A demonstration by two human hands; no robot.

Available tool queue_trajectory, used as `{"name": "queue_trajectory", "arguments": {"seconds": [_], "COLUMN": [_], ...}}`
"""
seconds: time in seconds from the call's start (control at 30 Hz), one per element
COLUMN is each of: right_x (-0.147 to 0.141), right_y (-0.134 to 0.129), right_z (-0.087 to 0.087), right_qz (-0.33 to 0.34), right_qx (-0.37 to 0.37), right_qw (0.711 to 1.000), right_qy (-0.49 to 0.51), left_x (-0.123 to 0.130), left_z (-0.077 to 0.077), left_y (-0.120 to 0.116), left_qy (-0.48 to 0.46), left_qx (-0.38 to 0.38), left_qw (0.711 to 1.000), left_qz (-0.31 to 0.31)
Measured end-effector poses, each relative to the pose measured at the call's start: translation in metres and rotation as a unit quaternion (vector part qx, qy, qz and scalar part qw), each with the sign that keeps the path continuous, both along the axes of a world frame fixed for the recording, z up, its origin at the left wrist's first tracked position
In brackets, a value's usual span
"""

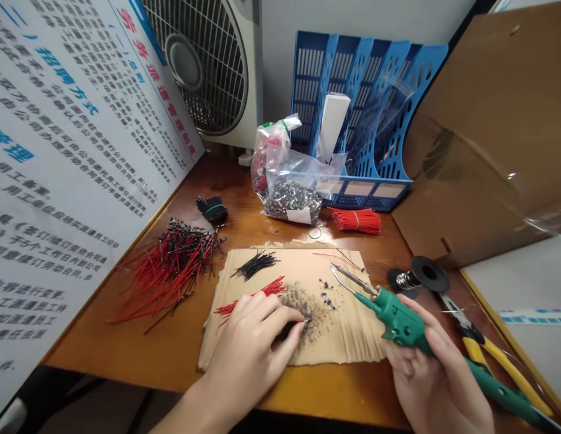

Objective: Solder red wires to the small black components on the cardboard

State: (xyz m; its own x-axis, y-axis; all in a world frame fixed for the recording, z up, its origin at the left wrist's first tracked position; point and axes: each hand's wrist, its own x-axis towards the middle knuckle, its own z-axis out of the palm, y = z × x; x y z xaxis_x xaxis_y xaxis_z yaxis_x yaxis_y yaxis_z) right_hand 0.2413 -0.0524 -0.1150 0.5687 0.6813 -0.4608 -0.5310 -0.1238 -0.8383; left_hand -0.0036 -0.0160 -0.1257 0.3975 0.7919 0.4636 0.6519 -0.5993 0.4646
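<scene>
My right hand (437, 355) is wrapped round a green soldering iron (400, 319), its metal tip pointing up and left over the cardboard (353, 334). My left hand (257, 337) rests on the cardboard with thumb and forefinger pinched together; whatever is between them is too small to make out. Dark specks and scorch marks surround those fingertips. Beside the left hand lie cut red wires (275, 286), and behind these a small heap of black wires (256, 264). Several tiny black-and-silver parts (326, 296) lie between the left hand and the iron's tip.
Left stands a pile of red wires with black parts (172, 259) and a black wire bundle (212, 210). Behind are a bag of metal parts (292, 196), a red wire bundle (356, 221) and a blue rack (362, 184). Right are a solder spool (429, 274) and yellow-handled pliers (473, 346).
</scene>
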Motion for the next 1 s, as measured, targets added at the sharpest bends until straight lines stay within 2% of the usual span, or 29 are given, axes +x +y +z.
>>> {"name": "queue_trajectory", "arguments": {"seconds": [0.13, 0.63, 1.0], "right_x": [-0.0003, -0.0026, -0.0002], "right_y": [0.0003, 0.0069, 0.0019], "right_z": [-0.0037, 0.0001, -0.0014], "right_qz": [0.016, -0.010, 0.010], "right_qx": [0.028, -0.025, -0.002], "right_qw": [0.999, 0.999, 0.999], "right_qy": [-0.022, 0.040, 0.040], "left_x": [0.0003, -0.0009, -0.0009], "left_z": [-0.0010, -0.0053, -0.0081], "left_y": [-0.0008, 0.0009, 0.0008], "left_qy": [-0.006, -0.018, -0.011], "left_qx": [0.008, 0.005, 0.034], "left_qw": [1.000, 1.000, 0.999], "left_qz": [-0.001, -0.008, 0.000]}}
